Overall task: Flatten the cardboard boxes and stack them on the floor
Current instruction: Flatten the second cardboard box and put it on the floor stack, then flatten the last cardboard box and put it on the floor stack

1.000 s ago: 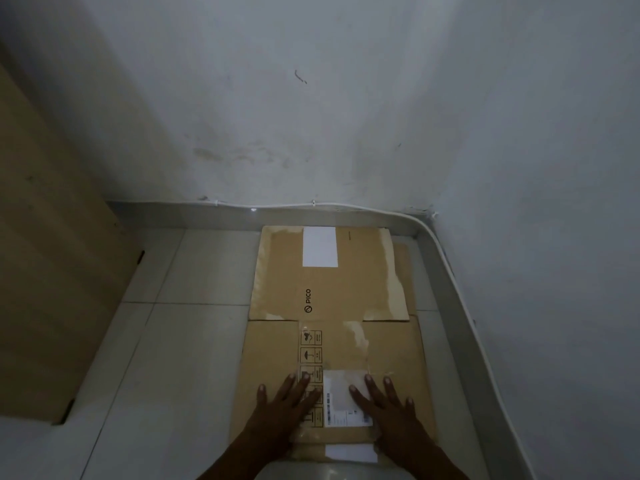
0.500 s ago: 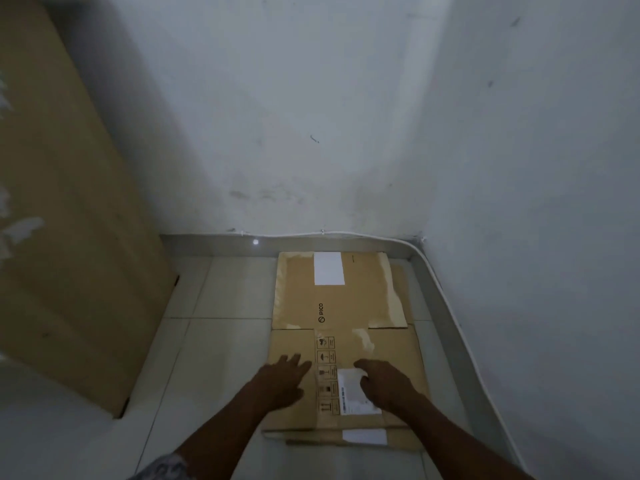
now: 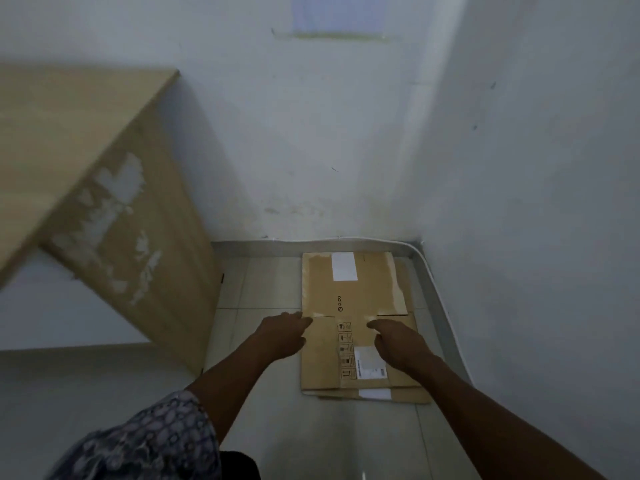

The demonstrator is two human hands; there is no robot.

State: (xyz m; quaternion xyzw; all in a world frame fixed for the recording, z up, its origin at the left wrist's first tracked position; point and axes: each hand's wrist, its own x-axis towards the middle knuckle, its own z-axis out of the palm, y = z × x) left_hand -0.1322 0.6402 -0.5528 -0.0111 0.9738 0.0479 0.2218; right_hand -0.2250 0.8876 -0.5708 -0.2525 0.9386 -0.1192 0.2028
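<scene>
Hands (image 3: 282, 336) seemingly lifted off cardboard (image 3: 353, 299)

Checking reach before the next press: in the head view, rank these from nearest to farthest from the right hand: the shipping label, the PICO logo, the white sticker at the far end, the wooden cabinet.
From the right hand:
1. Shipping label, just beside the hand on its near side.
2. PICO logo, ahead and slightly left.
3. White sticker, at the far end by the wall.
4. Wooden cabinet, far left.

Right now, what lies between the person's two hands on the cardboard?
In the head view, between the left hand and right hand lies bare top face of the flattened cardboard box, carrying a column of printed handling symbols. Nothing else sits there.
</scene>
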